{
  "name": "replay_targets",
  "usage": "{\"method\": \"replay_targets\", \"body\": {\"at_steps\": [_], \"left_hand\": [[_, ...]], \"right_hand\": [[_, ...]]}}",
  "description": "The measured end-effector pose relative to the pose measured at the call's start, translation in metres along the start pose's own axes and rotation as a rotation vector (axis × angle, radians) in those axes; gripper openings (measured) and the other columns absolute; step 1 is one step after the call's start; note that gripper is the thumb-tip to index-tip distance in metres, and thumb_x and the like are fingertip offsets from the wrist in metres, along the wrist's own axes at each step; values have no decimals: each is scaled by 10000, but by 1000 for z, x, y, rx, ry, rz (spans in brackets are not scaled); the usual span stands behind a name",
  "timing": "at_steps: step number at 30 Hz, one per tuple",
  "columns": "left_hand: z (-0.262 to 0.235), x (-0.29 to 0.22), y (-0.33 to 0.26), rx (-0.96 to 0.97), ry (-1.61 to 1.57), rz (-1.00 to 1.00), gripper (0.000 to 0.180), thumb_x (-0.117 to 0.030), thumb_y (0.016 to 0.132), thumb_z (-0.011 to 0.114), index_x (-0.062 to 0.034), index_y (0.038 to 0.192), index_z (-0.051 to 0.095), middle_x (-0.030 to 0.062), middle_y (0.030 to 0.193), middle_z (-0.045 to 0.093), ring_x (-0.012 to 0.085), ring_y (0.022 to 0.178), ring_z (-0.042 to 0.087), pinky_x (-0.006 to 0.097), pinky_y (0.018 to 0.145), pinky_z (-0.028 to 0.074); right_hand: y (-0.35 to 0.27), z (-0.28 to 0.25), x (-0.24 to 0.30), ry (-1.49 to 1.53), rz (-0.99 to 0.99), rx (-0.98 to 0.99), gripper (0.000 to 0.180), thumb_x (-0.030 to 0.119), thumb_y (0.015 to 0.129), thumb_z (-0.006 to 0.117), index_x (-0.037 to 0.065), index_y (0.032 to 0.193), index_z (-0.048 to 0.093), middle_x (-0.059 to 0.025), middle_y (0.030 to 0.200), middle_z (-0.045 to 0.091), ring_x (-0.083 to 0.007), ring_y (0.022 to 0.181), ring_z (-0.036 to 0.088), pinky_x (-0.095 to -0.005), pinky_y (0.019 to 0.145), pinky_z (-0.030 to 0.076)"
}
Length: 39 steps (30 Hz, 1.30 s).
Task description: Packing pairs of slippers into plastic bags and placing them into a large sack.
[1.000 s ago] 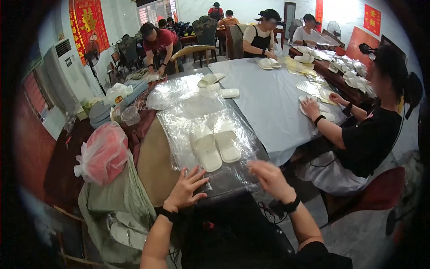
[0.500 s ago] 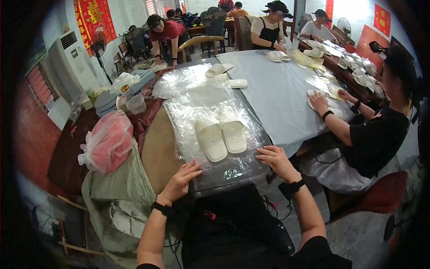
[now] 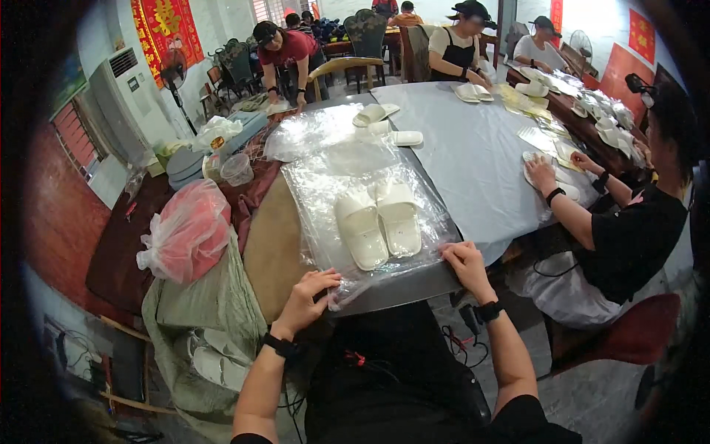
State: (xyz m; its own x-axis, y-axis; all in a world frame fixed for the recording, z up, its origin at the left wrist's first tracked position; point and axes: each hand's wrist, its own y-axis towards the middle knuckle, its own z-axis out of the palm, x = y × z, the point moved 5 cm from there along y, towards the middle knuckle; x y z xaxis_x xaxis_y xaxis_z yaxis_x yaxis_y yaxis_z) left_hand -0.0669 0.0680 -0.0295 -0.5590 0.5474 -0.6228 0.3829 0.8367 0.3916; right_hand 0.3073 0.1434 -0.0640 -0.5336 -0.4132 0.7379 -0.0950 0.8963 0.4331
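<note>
A pair of cream slippers (image 3: 379,226) lies side by side on a clear plastic bag (image 3: 314,196), toes pointing away from me. My left hand (image 3: 305,300) pinches the bag's near left corner. At the near right corner my right hand (image 3: 467,268) has its fingers closed on the film. Between my hands the bag's near edge is gathered and raised a little off the dark table (image 3: 396,294), just short of the slippers' heels.
More slippers (image 3: 376,113) lie beyond on the grey-covered table (image 3: 466,170). Left of me are a pink-filled plastic bag (image 3: 191,231) and a green sack (image 3: 203,303) with white slippers in it. A co-worker (image 3: 629,222) handles slippers at right; others work farther back.
Both hands have gone from lying with fingers spread at the bag's near corners to gripping them. The near edge has been drawn up and inward, baring the table's front edge.
</note>
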Motion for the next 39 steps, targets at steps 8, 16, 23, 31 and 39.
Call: {"method": "replay_targets", "body": {"at_steps": [8, 16, 23, 31, 39], "left_hand": [[4, 22, 3, -222, -164, -176, 66, -36, 904, 694, -3, 942, 737, 133, 939, 720, 277, 934, 688, 357, 823, 532], [10, 28, 0, -257, -149, -272, 188, -37, 889, 691, -38, 1074, 724, 98, 884, 674, 254, 851, 646, 353, 799, 510], [11, 14, -2, -343, -216, -306, 327, -18, 869, 671, -97, 1184, 706, 66, 769, 581, 247, 790, 581, 379, 843, 485], [13, 7, 2, -212, 125, -50, 195, 0, 812, 670, -99, 953, 761, 38, 716, 504, 241, 793, 546, 389, 844, 440], [12, -11, 7, -287, 317, 29, 237, 33, 776, 664, -79, 970, 741, 101, 1227, 616, 345, 1166, 561, 443, 1020, 412]], "right_hand": [[1, -1, 10, 12, -30, -92, 91, 99, 832, 755, 36, 839, 689, -54, 883, 724, -265, 916, 613, -380, 823, 491], [1, 3, 2, -73, 38, -125, 248, 106, 807, 782, 83, 1010, 642, -32, 788, 629, -264, 852, 567, -407, 795, 417], [-2, 6, 5, -99, 93, -109, 359, 131, 808, 799, 87, 1114, 617, -5, 751, 594, -248, 852, 557, -404, 821, 390], [-7, 9, 17, -370, -150, -106, 240, 130, 820, 784, 133, 1047, 707, -16, 788, 591, -255, 842, 531, -395, 776, 391], [-17, 25, 54, -762, -303, -75, 410, 171, 834, 749, 176, 1239, 684, -85, 1536, 472, -328, 1366, 424, -496, 1035, 309]]}}
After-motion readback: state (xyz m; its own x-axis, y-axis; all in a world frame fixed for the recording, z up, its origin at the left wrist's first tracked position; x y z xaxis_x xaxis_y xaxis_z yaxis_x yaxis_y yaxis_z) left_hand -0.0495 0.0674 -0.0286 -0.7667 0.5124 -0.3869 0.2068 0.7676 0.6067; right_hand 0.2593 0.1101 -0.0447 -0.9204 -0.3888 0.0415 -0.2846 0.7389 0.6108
